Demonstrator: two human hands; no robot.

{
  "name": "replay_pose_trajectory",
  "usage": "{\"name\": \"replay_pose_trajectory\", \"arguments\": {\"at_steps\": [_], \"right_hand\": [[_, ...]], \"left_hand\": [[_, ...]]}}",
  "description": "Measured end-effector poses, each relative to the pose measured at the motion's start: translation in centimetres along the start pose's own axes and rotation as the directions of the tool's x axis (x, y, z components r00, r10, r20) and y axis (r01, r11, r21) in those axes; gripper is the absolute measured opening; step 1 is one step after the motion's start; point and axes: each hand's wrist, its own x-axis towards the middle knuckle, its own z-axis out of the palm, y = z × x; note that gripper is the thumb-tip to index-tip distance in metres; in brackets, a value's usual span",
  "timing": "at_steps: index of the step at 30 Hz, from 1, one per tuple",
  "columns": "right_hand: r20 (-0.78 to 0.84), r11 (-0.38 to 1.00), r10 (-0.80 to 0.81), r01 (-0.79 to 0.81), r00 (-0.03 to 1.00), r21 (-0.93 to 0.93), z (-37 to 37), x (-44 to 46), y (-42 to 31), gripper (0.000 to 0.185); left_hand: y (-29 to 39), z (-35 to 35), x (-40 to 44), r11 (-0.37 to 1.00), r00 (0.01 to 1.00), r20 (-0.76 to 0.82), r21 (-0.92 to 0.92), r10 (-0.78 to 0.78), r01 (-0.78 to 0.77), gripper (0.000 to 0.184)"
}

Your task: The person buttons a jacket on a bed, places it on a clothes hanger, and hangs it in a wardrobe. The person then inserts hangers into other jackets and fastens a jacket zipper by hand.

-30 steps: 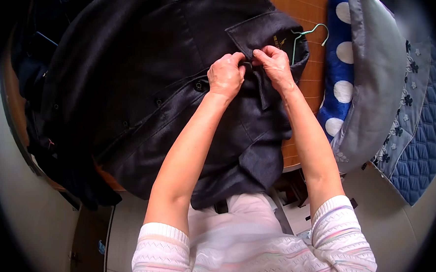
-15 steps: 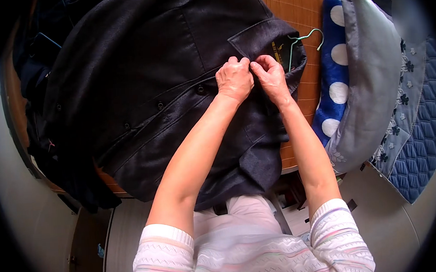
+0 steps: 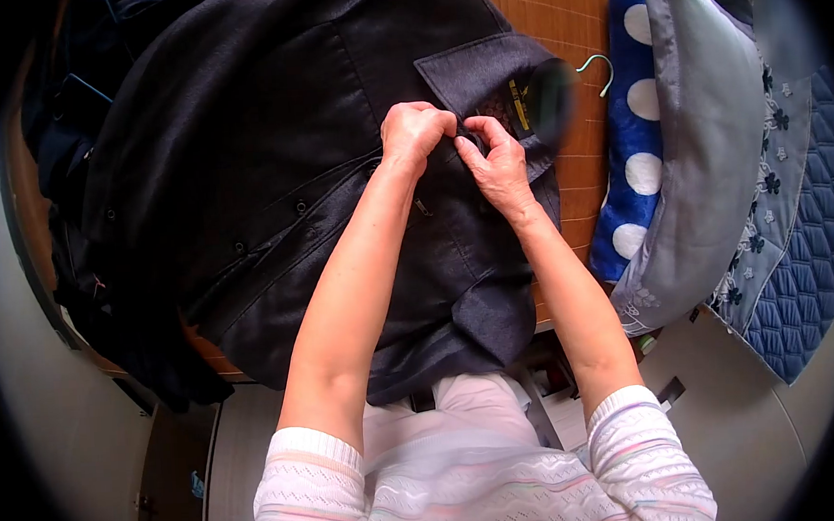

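A black, slightly shiny jacket lies spread out with its collar to the right. My left hand is closed in a pinch on the jacket's front edge, just below the collar. Almost touching it, my right hand pinches the same part of the front between thumb and fingers. What exactly sits between the fingertips is hidden. Round buttons run along the front towards the left. A label with yellow marks shows inside the neck. From the neck opening sticks the pale green hook of a hanger.
The jacket covers much of a brown slatted surface. To the right lie a rolled blue blanket with white dots, a grey pillow and a blue quilted cover. Dark clothing is heaped at the left.
Both hands have shifted a little to the left, pulling the jacket's front and collar with them. The collar's right end is blurred now, and less of the hanger shows.
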Motion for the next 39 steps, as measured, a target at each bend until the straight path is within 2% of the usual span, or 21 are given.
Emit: {"name": "replay_pose_trajectory", "arguments": {"at_steps": [3, 6, 9, 13, 16, 24, 27, 30, 36, 39], "right_hand": [[0.012, 0.999, 0.043, -0.043, 0.999, 0.031, 0.1, 0.1, 0.4, 0.025], [0.079, 0.987, 0.061, -0.072, 0.995, 0.143, -0.3, 0.2, 1.0, 0.024], [0.219, 0.982, 0.112, -0.142, 0.969, 0.124, -1.1, 0.6, 0.7, 0.024], [0.267, 0.979, 0.110, -0.151, 0.957, 0.139, -1.1, 0.8, 0.7, 0.025], [0.321, 0.949, 0.160, -0.235, 0.933, 0.210, -1.4, 0.9, 0.1, 0.025], [0.308, 0.943, 0.121, -0.206, 0.944, 0.260, -0.9, 0.7, 1.2, 0.026], [0.316, 0.931, 0.115, -0.213, 0.942, 0.295, -0.8, 0.8, 0.9, 0.025], [0.324, 0.920, 0.143, -0.246, 0.935, 0.306, -1.0, 0.7, 0.5, 0.026], [0.357, 0.918, 0.176, -0.283, 0.918, 0.276, -1.3, 0.9, 1.2, 0.029], [0.385, 0.914, 0.174, -0.294, 0.906, 0.281, -1.5, 1.1, 1.2, 0.029]], "left_hand": [[0.0, -0.3, -0.1, 0.996, 0.999, 0.037, -0.085, -0.031, 0.034, 0.007], [-0.1, -0.6, -0.2, 0.997, 0.994, 0.106, -0.070, -0.016, 0.023, 0.008], [-0.4, -0.9, -0.5, 0.998, 0.990, 0.141, -0.059, 0.010, -0.002, 0.010], [-0.9, -1.7, -0.5, 0.989, 0.969, 0.246, -0.146, 0.038, -0.002, 0.013], [-1.7, -2.0, 0.2, 0.984, 0.950, 0.308, -0.178, 0.046, 0.010, 0.016], [-1.4, -2.3, 0.4, 0.995, 0.941, 0.336, -0.100, 0.036, -0.002, 0.017], [-1.7, -2.3, 0.4, 0.983, 0.933, 0.356, -0.184, 0.059, 0.008, 0.017], [-1.5, -2.5, 0.0, 0.982, 0.925, 0.370, -0.187, 0.090, -0.021, 0.018], [-0.6, -3.0, -0.4, 0.996, 0.927, 0.366, -0.037, 0.085, -0.076, 0.020], [-1.2, -3.2, 0.4, 0.988, 0.910, 0.402, -0.149, 0.096, -0.038, 0.019]]}}
